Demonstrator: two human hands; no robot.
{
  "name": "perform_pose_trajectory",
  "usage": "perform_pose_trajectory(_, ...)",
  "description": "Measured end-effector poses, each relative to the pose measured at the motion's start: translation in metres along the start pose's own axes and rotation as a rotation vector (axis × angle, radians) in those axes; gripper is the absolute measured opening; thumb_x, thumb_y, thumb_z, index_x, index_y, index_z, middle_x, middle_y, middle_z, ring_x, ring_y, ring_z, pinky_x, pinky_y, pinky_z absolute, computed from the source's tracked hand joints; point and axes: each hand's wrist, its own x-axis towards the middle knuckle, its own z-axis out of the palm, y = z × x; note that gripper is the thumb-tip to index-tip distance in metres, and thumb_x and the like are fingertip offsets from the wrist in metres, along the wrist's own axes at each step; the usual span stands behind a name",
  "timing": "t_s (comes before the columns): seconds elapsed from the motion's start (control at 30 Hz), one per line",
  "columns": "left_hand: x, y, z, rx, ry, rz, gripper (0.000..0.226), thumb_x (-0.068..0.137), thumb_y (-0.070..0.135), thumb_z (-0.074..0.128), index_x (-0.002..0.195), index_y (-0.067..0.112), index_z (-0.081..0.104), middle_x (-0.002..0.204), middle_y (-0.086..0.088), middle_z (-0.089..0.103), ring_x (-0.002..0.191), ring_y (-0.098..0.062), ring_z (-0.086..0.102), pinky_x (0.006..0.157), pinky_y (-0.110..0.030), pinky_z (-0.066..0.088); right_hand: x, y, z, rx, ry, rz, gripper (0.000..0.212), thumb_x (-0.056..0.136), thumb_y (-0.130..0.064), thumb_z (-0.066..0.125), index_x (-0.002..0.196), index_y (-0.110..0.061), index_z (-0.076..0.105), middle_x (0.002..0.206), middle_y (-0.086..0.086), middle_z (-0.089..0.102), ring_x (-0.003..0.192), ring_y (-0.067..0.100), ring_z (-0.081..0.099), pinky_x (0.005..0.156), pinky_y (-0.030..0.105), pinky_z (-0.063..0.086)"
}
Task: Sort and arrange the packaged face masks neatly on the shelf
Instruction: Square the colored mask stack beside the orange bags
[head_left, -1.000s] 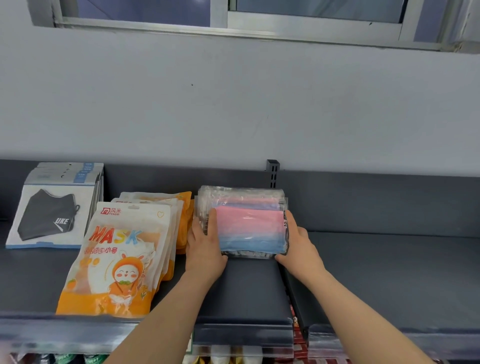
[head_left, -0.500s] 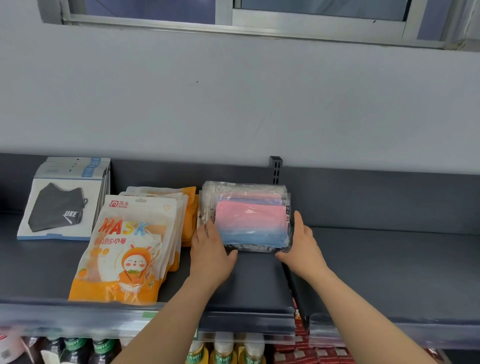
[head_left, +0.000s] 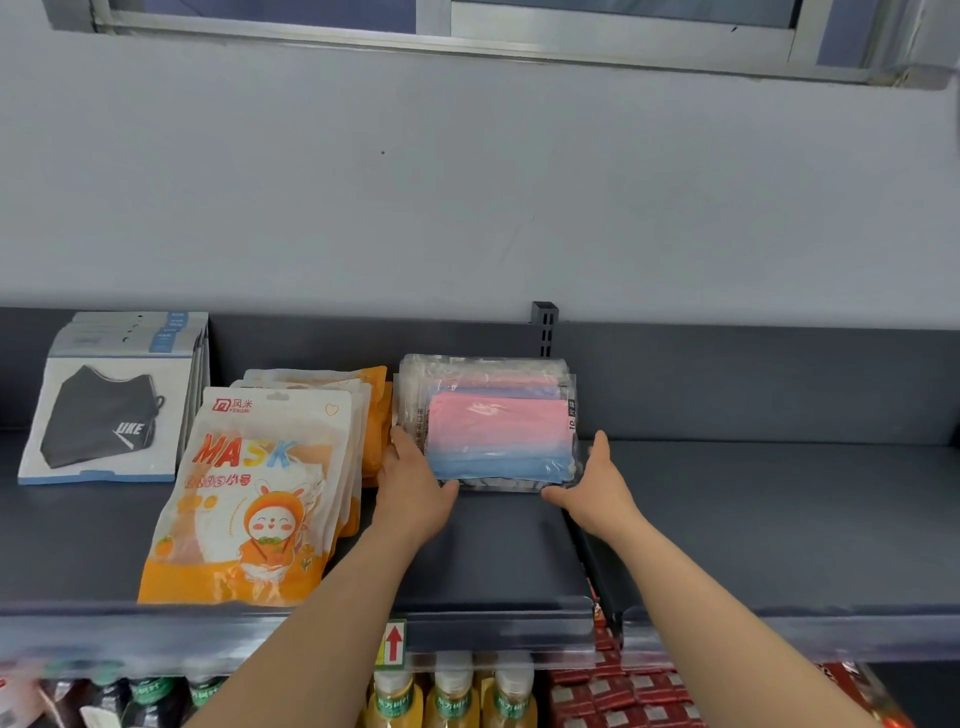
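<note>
Lighting: soft, even light is falling on the grey wall (head_left: 467, 182) and the dark shelf (head_left: 779, 519), possibly from overhead though no source is showing, and only faint shadows are lying beside the orange pouches (head_left: 249, 499). Glare: small white glints are breaking across the clear wrap of the pink-and-blue mask packs (head_left: 493, 431), while the pouches are giving off a duller sheen. Picture quality: the centre is reading sharp, the wide lens is bowing the window frame (head_left: 519, 31) and the price rail (head_left: 130, 631) toward the corners, and the bottles (head_left: 452, 701) and red packets (head_left: 613, 696) along the bottom edge are smearing into blur.
</note>
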Motion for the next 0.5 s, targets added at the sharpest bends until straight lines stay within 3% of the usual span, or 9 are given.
perform_pose_trajectory(0.17, 0.011, -0.001, 0.004, 0.03, -0.037, -0.032, 0.11, 0.084, 0.027, 0.075, 0.154, 0.012, -0.01, 0.157, -0.014, 0.022, 0.143, -0.031, 0.03, 0.113, -0.048, 0.036, 0.004, -0.002, 0.002, -0.006, -0.032, -0.023, 0.111, 0.083, -0.017, 0.073, 0.152, -0.012, -0.012, 0.152, 0.003, 0.037, 0.115, 0.013, 0.049, 0.087, 0.021, 0.037)
perform_pose_trajectory(0.33, 0.016, -0.004, 0.008, 0.093, -0.035, -0.064, 0.111, 0.084, 0.029, 0.075, 0.153, 0.01, -0.01, 0.155, -0.015, 0.025, 0.141, -0.032, 0.034, 0.11, -0.044, 0.037, 0.006, -0.001, 0.005, -0.012, -0.042, -0.039, 0.111, 0.083, -0.021, 0.074, 0.153, -0.013, -0.013, 0.153, 0.0, 0.035, 0.131, 0.019, 0.045, 0.091, 0.022, 0.036)
perform_pose_trajectory(0.5, 0.015, -0.006, 0.009, 0.107, -0.02, -0.055, 0.111, 0.084, 0.029, 0.074, 0.154, 0.01, -0.01, 0.158, -0.015, 0.016, 0.145, -0.032, 0.026, 0.114, -0.045, 0.031, 0.008, 0.002, 0.004, -0.031, -0.034, -0.045, 0.113, 0.081, -0.015, 0.075, 0.153, -0.014, -0.013, 0.152, 0.002, 0.036, 0.122, 0.019, 0.05, 0.087, 0.022, 0.039)
